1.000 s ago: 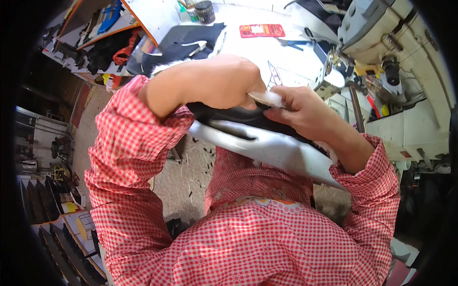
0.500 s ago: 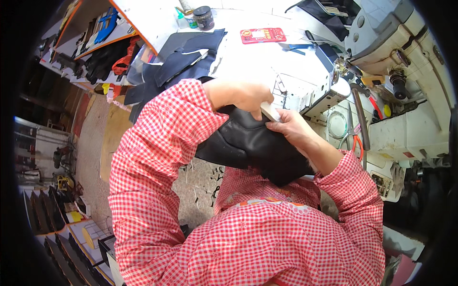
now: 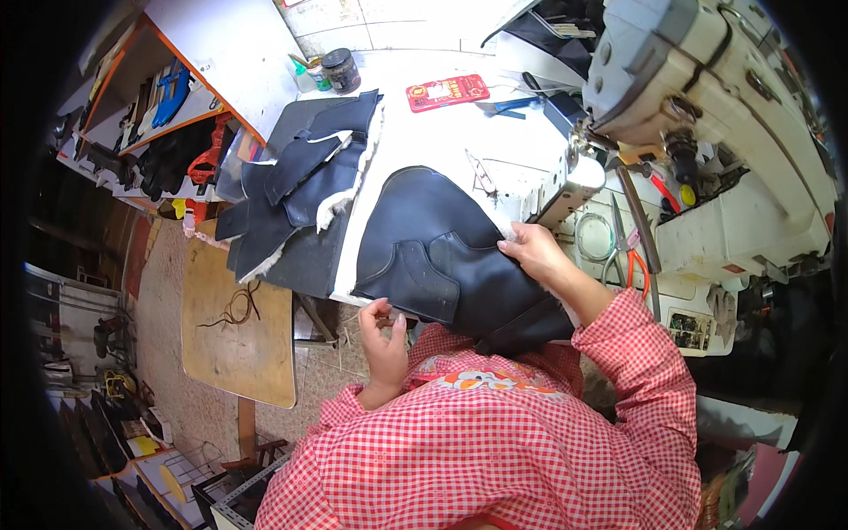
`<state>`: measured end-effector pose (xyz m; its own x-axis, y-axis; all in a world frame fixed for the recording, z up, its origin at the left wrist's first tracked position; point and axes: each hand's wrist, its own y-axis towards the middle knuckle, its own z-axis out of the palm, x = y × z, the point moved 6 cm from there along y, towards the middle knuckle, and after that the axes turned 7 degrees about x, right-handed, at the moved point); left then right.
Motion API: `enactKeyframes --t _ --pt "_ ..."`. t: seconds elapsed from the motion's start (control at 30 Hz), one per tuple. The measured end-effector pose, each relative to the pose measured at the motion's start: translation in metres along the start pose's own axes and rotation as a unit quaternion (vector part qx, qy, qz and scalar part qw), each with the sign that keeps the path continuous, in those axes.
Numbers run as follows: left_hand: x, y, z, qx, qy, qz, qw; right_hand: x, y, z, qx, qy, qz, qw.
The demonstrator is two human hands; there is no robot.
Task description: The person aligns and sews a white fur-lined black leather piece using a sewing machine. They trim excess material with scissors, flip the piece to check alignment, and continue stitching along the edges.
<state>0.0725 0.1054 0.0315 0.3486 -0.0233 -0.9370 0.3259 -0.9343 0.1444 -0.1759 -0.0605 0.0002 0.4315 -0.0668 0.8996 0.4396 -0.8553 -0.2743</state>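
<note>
A large black leather piece with pale fleece lining [image 3: 442, 243] lies spread over the white sewing table [image 3: 415, 132] and hangs off its near edge. My right hand [image 3: 533, 250] grips its right edge next to the sewing machine's needle area [image 3: 574, 177]. My left hand [image 3: 386, 331] is below the table edge at the piece's lower left corner, fingers pinched together, apparently on a small bit of thread or trim; I cannot make out what. Both sleeves are red-and-white check.
A stack of more black fleece-lined pieces [image 3: 300, 177] lies at the table's left. A white industrial sewing machine [image 3: 707, 106] fills the right. A red flat packet [image 3: 447, 91], a dark jar [image 3: 341, 69], scissors [image 3: 629, 256] and a wooden board [image 3: 234, 327] at lower left are around.
The black piece, held up close in both hands before, now lies spread on the table. My left hand has dropped to its lower corner; my right holds its edge by the machine.
</note>
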Motion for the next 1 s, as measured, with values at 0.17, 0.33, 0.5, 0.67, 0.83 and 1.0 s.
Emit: enactKeyframes --t 0.17,0.33,0.5,0.67,0.83,1.0 --pt "-0.034 0.015 0.039 0.152 0.316 0.241 0.905 -0.022 0.007 0.001 0.037 0.031 0.043 0.998" --pt "-0.027 0.045 0.093 0.212 0.438 0.238 0.841 -0.026 0.006 0.004 0.061 0.073 0.034 0.995" --pt "-0.007 0.042 0.109 0.224 0.478 0.239 0.815 -0.029 0.009 0.003 0.072 0.085 0.066 0.992" --pt "-0.002 0.043 0.112 0.216 0.487 0.241 0.811 -0.015 0.009 0.000 0.022 -0.048 0.001 0.999" --pt "-0.025 0.051 0.096 0.201 0.334 0.227 0.892 0.038 -0.019 0.001 -0.081 -0.287 -0.129 0.946" --pt "-0.121 0.048 0.045 0.061 0.409 0.392 0.822 0.107 -0.094 0.016 -0.124 -0.429 -0.358 0.820"
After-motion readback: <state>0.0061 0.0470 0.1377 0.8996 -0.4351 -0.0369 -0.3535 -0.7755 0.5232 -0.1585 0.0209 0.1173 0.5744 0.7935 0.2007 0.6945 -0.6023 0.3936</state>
